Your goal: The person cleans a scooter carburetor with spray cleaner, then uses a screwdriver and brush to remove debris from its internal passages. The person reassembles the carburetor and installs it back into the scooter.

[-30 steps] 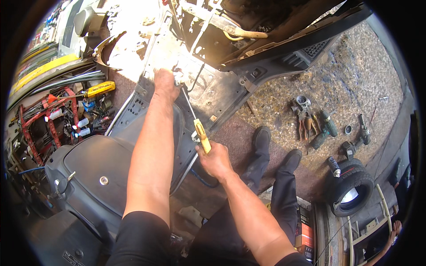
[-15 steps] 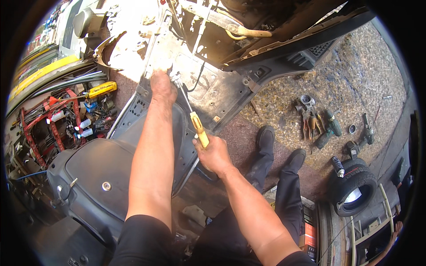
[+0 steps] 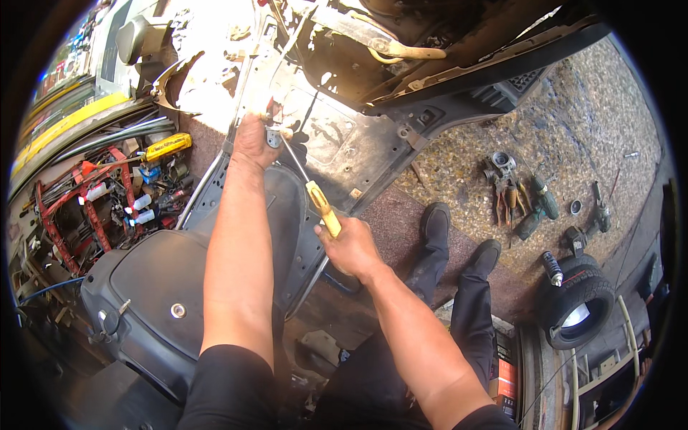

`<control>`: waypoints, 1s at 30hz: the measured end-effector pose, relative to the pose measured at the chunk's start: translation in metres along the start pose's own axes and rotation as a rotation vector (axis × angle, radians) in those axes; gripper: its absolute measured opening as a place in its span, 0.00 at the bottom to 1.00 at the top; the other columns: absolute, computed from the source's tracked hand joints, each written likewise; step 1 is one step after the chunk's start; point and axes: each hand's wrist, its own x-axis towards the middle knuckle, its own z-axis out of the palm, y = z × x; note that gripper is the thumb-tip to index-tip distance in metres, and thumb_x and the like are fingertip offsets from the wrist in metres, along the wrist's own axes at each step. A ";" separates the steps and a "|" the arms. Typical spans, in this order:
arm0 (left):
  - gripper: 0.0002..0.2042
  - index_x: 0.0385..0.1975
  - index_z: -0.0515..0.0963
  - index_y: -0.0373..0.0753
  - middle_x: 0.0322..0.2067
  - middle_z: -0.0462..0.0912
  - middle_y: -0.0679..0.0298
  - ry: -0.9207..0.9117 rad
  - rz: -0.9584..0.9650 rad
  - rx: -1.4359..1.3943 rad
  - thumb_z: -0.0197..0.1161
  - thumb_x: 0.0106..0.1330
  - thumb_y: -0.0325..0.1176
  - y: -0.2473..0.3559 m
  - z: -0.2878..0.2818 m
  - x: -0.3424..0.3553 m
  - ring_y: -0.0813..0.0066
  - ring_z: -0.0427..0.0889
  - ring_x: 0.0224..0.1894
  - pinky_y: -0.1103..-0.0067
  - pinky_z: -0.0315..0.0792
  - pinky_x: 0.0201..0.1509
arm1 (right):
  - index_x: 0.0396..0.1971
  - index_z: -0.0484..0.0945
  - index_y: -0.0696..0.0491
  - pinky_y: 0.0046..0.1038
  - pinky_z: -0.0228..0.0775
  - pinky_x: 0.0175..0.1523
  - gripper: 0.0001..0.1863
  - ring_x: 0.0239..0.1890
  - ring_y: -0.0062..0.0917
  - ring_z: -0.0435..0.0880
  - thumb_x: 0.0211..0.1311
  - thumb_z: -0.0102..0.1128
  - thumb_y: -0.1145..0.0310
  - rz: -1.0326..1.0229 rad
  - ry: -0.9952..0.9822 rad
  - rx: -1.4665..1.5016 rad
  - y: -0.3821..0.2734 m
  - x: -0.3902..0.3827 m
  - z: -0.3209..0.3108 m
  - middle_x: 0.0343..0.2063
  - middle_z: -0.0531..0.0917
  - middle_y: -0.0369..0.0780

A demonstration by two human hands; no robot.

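My right hand (image 3: 350,248) is closed round the yellow handle of a screwdriver (image 3: 321,202). The screwdriver's shaft slants up and left, and its tip is at a small grey metal part (image 3: 273,137) by my left fingers. My left hand (image 3: 256,140) is closed on that part; its exact kind cannot be made out, and glare washes out the fingertips. A dark cable (image 3: 292,44) runs down toward it. Both hands are above the bare metal floor panel (image 3: 340,147) of a partly stripped scooter, whose dark seat-side body (image 3: 161,287) lies at the lower left.
A dark front fairing (image 3: 459,97) overhangs at the upper right. Pliers (image 3: 500,208), a cordless drill (image 3: 539,208), a spray can (image 3: 552,269) and a tyre (image 3: 584,308) are on the speckled floor. At left, a red rack (image 3: 86,215) holds bottles and tools, with a yellow-handled tool (image 3: 168,146) nearby.
My left hand has turned and drawn slightly back from the panel, bringing the grey metal part into sight. The cable above has shifted; the screwdriver stays in my right hand.
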 end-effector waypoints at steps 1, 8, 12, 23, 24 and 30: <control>0.15 0.46 0.77 0.43 0.35 0.83 0.63 -0.081 -0.047 0.004 0.56 0.69 0.45 0.003 0.003 0.002 0.70 0.83 0.36 0.72 0.75 0.30 | 0.32 0.82 0.60 0.42 0.74 0.39 0.17 0.32 0.49 0.84 0.61 0.64 0.58 -0.014 0.003 -0.010 0.000 0.002 0.000 0.24 0.82 0.54; 0.19 0.51 0.76 0.39 0.39 0.84 0.62 -0.012 -0.050 0.031 0.51 0.72 0.46 0.003 0.005 0.002 0.68 0.83 0.33 0.69 0.76 0.33 | 0.37 0.81 0.59 0.41 0.73 0.40 0.17 0.32 0.48 0.83 0.61 0.64 0.59 -0.039 0.003 0.018 0.009 0.001 0.000 0.26 0.82 0.53; 0.21 0.53 0.73 0.42 0.48 0.82 0.62 -0.074 -0.081 -0.027 0.50 0.72 0.51 0.002 0.001 0.014 0.69 0.83 0.40 0.69 0.77 0.36 | 0.41 0.80 0.58 0.38 0.72 0.39 0.16 0.27 0.44 0.80 0.61 0.65 0.61 -0.031 0.026 0.040 0.012 -0.005 0.001 0.24 0.81 0.52; 0.19 0.51 0.74 0.42 0.44 0.83 0.64 -0.062 -0.052 0.034 0.50 0.72 0.49 0.007 0.015 -0.001 0.71 0.83 0.38 0.72 0.76 0.33 | 0.35 0.79 0.61 0.40 0.72 0.40 0.17 0.31 0.48 0.82 0.62 0.64 0.59 0.012 -0.054 -0.039 0.010 -0.006 0.001 0.24 0.80 0.55; 0.19 0.50 0.75 0.42 0.43 0.83 0.65 -0.040 -0.057 0.014 0.50 0.72 0.49 0.007 0.016 0.000 0.72 0.83 0.37 0.72 0.76 0.32 | 0.35 0.79 0.61 0.40 0.72 0.40 0.17 0.32 0.49 0.82 0.62 0.64 0.59 -0.001 -0.020 -0.035 0.010 -0.008 0.001 0.25 0.81 0.55; 0.16 0.46 0.77 0.43 0.38 0.83 0.67 0.101 -0.031 0.042 0.51 0.73 0.47 0.005 0.024 -0.002 0.74 0.82 0.36 0.73 0.77 0.35 | 0.37 0.80 0.59 0.41 0.72 0.40 0.16 0.32 0.49 0.82 0.62 0.64 0.59 -0.029 0.037 0.009 0.010 -0.009 -0.004 0.25 0.81 0.54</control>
